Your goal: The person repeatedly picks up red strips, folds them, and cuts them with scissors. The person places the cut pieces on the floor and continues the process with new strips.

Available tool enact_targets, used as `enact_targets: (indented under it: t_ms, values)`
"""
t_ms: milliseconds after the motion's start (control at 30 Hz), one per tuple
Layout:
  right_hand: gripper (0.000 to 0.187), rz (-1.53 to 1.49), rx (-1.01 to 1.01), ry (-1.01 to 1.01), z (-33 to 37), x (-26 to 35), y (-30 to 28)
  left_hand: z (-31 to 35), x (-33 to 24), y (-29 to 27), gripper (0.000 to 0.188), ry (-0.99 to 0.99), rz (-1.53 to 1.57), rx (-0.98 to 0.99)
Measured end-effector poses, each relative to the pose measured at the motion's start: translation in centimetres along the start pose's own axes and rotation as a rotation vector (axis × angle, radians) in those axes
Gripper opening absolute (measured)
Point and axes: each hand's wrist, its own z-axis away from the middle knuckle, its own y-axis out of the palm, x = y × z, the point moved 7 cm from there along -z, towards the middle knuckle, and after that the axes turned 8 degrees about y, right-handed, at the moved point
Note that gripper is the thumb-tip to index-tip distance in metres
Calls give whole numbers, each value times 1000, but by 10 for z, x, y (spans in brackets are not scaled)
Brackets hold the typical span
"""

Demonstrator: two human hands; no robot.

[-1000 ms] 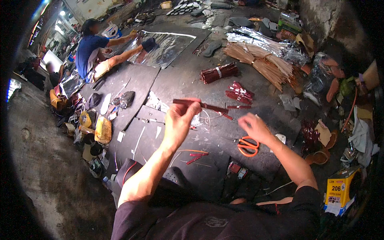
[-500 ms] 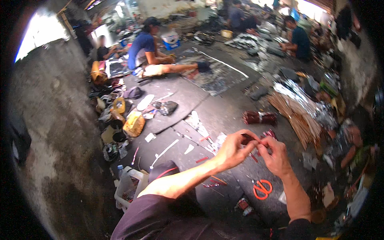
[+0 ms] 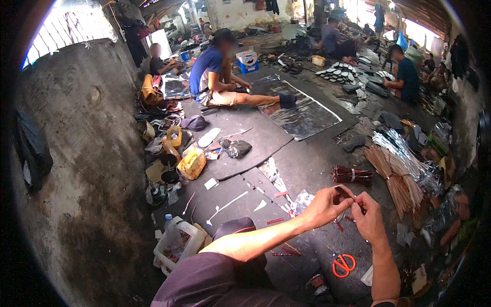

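Left hand (image 3: 327,205) and right hand (image 3: 367,219) pinch 1 dark red strip (image 3: 343,192) above scissors (image 3: 343,264) on the floor (image 3: 307,169).

The scissors (image 3: 343,264) had orange handles, and the tied bundle of sticks (image 3: 352,175) was dark red. The sheet (image 3: 302,115) on the floor was shiny silver, the mat (image 3: 245,148) dark grey.

We are looking into a crowded floor workshop: people (image 3: 220,77) are sitting on dark mats (image 3: 245,138), bundled sticks (image 3: 394,176), foil sheets (image 3: 302,115) and scissors (image 3: 343,264) lying around.
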Motion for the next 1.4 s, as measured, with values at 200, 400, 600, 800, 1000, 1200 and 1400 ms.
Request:
enact_targets:
  t_ms: [200, 400, 600, 800, 1000, 1200, 1400]
  values:
    - [9, -57, 17, -54, 16, -1, 1, 7, 6, 9, 22, -35, 135, 87]
    - [9, -103, 29, -60, 24, 4, -11, 6, 2, 19, 21, 12, 84, 77]
    - [7, -75, -4, -49, 25, -8, -18, 3, 6, 34, 20, 53, 91, 49]
    - [10, -4, 22, -25, 26, -5, -20, 1, 5, 35, 19, 19, 47, 62]
    - [11, -121, 77, 70, 19, -9, -11, 1, 20, 28, 21, 7, 123, -2]
    - [12, 7, 6, -118, 29, -1, -14, 1, 23, 30, 22, -56, 31, 5]
    - [19, 52, -49, -180, 26, -15, -20, -2, 10, 41, 22, -72, 81, 49]
